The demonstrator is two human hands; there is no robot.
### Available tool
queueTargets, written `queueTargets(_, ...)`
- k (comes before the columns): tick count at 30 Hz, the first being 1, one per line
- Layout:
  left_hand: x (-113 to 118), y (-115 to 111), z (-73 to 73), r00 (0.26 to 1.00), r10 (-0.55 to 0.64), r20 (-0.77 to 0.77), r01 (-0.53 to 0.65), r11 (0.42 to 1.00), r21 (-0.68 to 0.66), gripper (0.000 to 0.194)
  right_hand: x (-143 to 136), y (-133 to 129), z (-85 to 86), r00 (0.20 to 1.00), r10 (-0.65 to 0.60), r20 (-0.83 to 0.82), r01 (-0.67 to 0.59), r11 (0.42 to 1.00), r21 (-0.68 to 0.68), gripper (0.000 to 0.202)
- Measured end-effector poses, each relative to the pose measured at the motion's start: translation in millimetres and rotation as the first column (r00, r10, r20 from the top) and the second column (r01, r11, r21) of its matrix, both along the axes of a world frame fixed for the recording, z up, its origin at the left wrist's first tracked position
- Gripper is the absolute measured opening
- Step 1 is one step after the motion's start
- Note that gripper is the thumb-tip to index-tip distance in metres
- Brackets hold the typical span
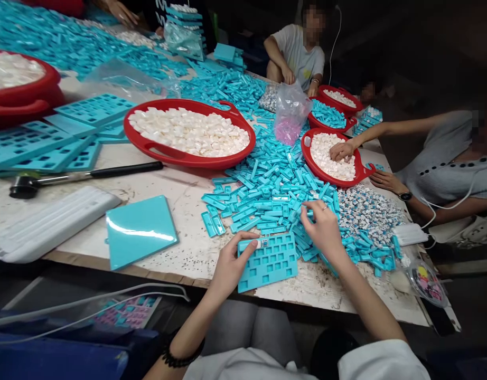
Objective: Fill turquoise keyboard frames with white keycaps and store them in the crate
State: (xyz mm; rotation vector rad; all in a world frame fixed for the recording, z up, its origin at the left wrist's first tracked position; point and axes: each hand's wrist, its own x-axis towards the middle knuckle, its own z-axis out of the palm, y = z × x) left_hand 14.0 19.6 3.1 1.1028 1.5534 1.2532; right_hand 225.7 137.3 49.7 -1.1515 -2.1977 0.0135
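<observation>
A blue tray (267, 266) with rows of square pockets lies at the table's front edge, slightly tilted in view. My left hand (233, 261) grips its left side, the thumb on top near a small white piece (262, 243) in the upper row. Over the pile of blue plastic pieces (263, 198), to the right of the tray, is my right hand (322, 224), its thumb and fingers curled near each other. Whether something small sits between those fingertips is not clear.
A red basket of white pieces (190, 132) stands behind the pile. Left are a mallet (85, 175), a white bar (53, 221), a blue panel (142, 232) and stacked trays (29, 142). Another person's hand (342, 151) reaches into a red basket (360, 177). Small white-and-blue pieces (366, 214) lie right.
</observation>
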Motion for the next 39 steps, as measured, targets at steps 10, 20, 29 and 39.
queueTargets(10,0.7,0.0,-0.1,1.0,0.01,-0.028,-0.01,1.0,0.025,0.027,24.7,65.0,-10.7,0.939,-0.286,0.191,0.306,0.949,-0.082,0.027)
queueTargets(20,1.9,0.5,5.8,0.999,0.019,-0.037,-0.019,1.0,0.0,0.028,0.5,0.2,0.0,0.882,0.127,-0.454,-0.286,0.911,-0.299,0.017)
queueTargets(29,-0.2,1.2,6.8,0.997,0.003,0.072,-0.003,1.0,-0.007,0.029,-26.4,-43.0,-13.4,0.858,0.329,-0.396,-0.458,0.838,-0.297,0.016)
queueTargets(39,-8.1,5.1,8.7,0.989,-0.1,0.112,0.106,0.993,-0.047,0.043,-20.7,-40.3,-22.5,0.887,0.414,-0.206,-0.451,0.874,-0.183,0.013)
